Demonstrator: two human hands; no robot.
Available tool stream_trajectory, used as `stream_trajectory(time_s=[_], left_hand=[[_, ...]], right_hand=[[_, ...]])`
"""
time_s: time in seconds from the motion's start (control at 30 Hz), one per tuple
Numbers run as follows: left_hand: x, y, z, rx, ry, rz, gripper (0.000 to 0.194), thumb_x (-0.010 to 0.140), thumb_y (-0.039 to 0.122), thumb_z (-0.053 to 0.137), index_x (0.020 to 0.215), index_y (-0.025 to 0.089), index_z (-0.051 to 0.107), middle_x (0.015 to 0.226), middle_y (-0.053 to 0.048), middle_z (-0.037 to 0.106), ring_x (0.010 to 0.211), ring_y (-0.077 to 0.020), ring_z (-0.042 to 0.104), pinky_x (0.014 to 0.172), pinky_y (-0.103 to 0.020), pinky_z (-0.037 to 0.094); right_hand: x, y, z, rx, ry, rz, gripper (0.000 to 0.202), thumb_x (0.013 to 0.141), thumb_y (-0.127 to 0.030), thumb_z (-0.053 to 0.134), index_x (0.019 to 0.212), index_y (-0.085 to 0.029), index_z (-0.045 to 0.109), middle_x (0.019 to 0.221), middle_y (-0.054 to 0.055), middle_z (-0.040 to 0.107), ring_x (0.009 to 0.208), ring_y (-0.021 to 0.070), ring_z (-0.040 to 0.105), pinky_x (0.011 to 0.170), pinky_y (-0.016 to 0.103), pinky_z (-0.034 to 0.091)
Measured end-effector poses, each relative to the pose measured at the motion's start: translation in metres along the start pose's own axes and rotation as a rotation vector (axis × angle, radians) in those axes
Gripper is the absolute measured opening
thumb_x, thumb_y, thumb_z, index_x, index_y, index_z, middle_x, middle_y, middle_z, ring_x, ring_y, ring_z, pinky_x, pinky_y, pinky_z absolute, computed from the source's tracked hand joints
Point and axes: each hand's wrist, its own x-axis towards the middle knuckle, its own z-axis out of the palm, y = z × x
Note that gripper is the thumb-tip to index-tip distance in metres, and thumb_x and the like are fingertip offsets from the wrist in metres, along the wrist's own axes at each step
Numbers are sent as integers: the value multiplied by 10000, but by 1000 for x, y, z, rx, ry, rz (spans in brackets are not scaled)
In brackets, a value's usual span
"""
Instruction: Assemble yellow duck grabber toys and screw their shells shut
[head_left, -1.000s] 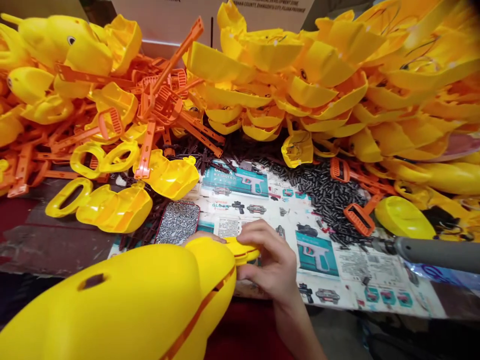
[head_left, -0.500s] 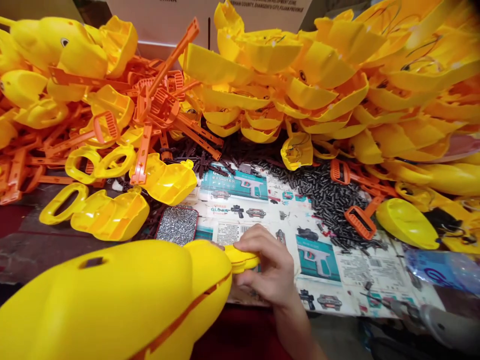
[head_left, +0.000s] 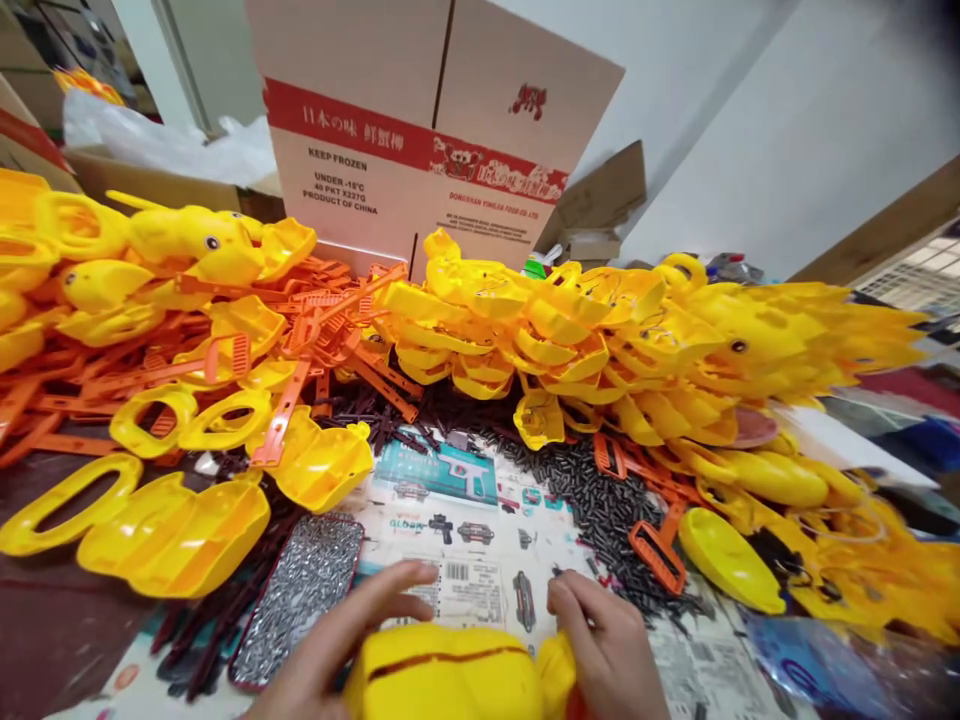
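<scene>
At six o'clock of the view, the yellow plastic body (head_left: 450, 670) is lying between the two hands, its dark seam facing upward. The left hand (head_left: 352, 640) is keeping its visible fingers spread and bent, and they are arching at the body's left edge; its thumb is not showing clearly. The right hand (head_left: 611, 650) is curling its fingers inward, close beside the narrow yellow end (head_left: 556, 670); I cannot tell whether they are pinching it. Under them, the printed sheet (head_left: 469, 590) is spreading. From the body, the tray of silver screws (head_left: 304, 590) is lying at ten o'clock, and black small pieces (head_left: 615, 520) are scattering at one o'clock. Farther, at twelve o'clock, a white carton (head_left: 360, 60) is standing behind the heaped yellow shells (head_left: 555, 330).
</scene>
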Motion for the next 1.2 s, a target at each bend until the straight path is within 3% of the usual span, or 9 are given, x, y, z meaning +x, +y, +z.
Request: stream_trajectory(time_s=[0.1,0.23,0.4,0.57,0.73,0.8,0.87,0.97,1.2], left_hand=[[0,-8,2,53,-13,-16,731,629,506,786,1292,345,521,1118,-49,676,1011,-336,640,787,-428,574],[5,-13,10,79,27,9,716,556,497,790,1218,312,590,1132,-72,675,1023,-360,641,820,-434,572],[7,-14,22,71,114,53,484,731,459,661,1180,291,594,1111,-80,675,1054,-341,630,906,-459,540],[3,-15,29,49,50,-50,745,760,475,632,1391,234,319,1343,-132,519,1201,-350,533,970,-492,482],[15,-2,30,68,-24,-302,700,729,454,628,1314,164,375,1275,-159,527,1153,-343,527,1011,-526,402],[22,4,32,55,-10,-359,700,729,445,626,1314,152,375,1280,-159,519,1149,-339,521,1011,-516,395],[25,5,34,25,-1,-351,754,747,476,622,1357,141,334,1349,-165,470,1206,-339,481,1045,-502,363],[24,1,35,-41,3,-277,744,845,555,512,1414,136,278,1474,-152,352,1344,-313,348,1134,-463,249],[20,-10,35,-163,8,-271,630,940,567,323,1417,156,337,1501,-124,343,1388,-281,305,1162,-445,211]], right_hand=[[-3,9,5,-60,202,180,530,902,-584,484,610,-151,577,556,17,529,508,127,495,500,215,360],[-5,18,12,-26,448,382,626,865,-693,444,671,-124,620,585,63,588,522,172,561,500,235,446],[-4,22,6,0,386,335,650,862,-709,407,621,-133,588,572,56,570,496,170,550,440,231,443],[-11,27,2,-98,440,304,582,926,-602,385,620,-142,566,524,20,510,430,135,457,415,229,353],[-19,13,4,-257,536,182,371,926,-461,462,885,-131,626,843,87,625,796,222,593,740,312,454],[-20,-7,9,-249,416,-52,255,904,-354,537,1014,-131,593,1012,109,611,991,251,567,892,363,426],[-19,-30,17,-232,113,-319,299,924,-336,530,1130,-121,541,1126,126,581,1100,264,526,980,412,372],[-16,-51,33,-329,-271,-463,469,959,-457,452,1283,-117,457,1299,135,491,1217,288,437,1052,472,241],[-7,-46,48,-325,-297,-440,553,916,-524,456,1307,-133,452,1307,127,474,1150,283,458,982,444,285]])
